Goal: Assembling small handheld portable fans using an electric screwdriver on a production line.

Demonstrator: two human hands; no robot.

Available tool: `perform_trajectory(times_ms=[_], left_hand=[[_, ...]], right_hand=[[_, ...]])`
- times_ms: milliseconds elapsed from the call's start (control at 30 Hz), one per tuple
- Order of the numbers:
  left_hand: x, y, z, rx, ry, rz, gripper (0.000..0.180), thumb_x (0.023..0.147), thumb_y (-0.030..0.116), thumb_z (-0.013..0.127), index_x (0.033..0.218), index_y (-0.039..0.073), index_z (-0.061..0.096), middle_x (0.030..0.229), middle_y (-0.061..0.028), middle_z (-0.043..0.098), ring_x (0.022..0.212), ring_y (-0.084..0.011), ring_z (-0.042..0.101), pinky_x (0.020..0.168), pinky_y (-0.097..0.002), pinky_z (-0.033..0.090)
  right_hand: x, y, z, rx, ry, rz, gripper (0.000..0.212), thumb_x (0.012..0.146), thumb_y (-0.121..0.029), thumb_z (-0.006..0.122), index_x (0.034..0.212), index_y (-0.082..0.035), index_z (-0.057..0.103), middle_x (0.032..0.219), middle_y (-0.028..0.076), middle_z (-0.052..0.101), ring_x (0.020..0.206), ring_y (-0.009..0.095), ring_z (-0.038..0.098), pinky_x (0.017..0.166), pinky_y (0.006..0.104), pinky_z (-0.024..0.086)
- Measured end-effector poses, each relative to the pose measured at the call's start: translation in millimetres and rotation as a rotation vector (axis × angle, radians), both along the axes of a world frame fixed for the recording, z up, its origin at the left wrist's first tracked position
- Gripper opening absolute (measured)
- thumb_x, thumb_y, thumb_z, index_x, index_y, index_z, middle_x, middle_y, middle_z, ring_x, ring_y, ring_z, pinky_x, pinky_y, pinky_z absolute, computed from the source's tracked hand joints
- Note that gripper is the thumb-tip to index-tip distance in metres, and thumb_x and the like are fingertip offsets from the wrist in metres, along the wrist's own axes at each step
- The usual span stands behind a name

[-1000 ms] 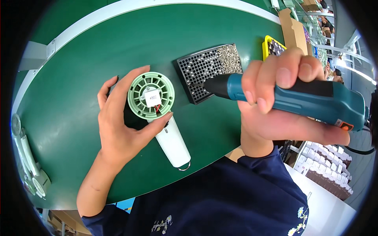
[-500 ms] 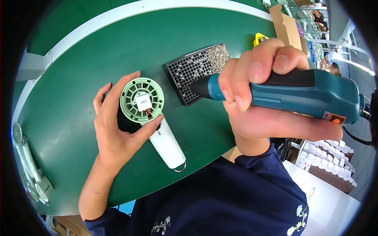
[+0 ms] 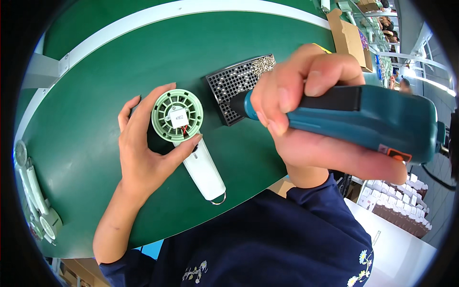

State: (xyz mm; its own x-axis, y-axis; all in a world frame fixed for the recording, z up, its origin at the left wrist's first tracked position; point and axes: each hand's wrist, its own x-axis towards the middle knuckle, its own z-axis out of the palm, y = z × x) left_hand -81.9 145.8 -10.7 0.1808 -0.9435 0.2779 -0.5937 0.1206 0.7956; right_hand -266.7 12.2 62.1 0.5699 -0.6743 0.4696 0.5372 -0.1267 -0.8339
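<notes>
My left hand [image 3: 148, 138] is closed round the pale green round head of a handheld fan [image 3: 204, 171], thumb at its lower right and fingers along its left side. The slatted head faces up, with a white square block and red wires at its centre. The fan's white handle slants toward me and ends in a metal ring. My right hand [image 3: 311, 105] grips a teal and black electric screwdriver [image 3: 330, 117], held level. Its dark nose is over the lower part of a black perforated screw tray [image 3: 229, 88], hiding the tip. Loose silver screws [image 3: 263, 66] lie heaped at the tray's far right corner.
Other fan parts [image 3: 38, 193] lie at the table's left edge. An open cardboard box [image 3: 349, 40] stands at the far right. Stacked white pieces [image 3: 394, 205] sit at the lower right on a white surface. A cord trails from the screwdriver. A white rail [image 3: 191, 7] borders the green table.
My right hand has brought the screwdriver slightly left, its nose still at the tray. The left hand and fan appear marginally further right in the picture.
</notes>
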Motion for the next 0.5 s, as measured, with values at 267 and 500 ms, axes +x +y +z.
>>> perform_trajectory(times_ms=[267,500], left_hand=[[-3,6,1,0.049,-0.007,0.022,0.071,0.067,0.023,0.085,0.128,0.007,0.053,0.115,-0.0076,0.066,0.104,-0.0229,0.063,0.107,-0.0452,0.03],[-3,4,-7,-0.005,-0.002,-0.001,0.07,0.07,0.031,0.083,0.129,0.007,0.053,0.12,-0.0081,0.064,0.105,-0.0236,0.062,0.107,-0.044,0.029]], right_hand=[[-1,-2,33,-0.019,-0.098,0.109,0.093,0.067,-0.088,0.055,0.108,-0.004,0.056,0.096,0.009,0.058,0.056,0.013,0.056,0.047,0.0295,0.044],[18,5,54,-0.037,-0.063,0.329,0.081,0.074,-0.076,0.061,0.111,-0.004,0.053,0.103,0.008,0.054,0.063,0.014,0.055,0.055,0.0313,0.043]])
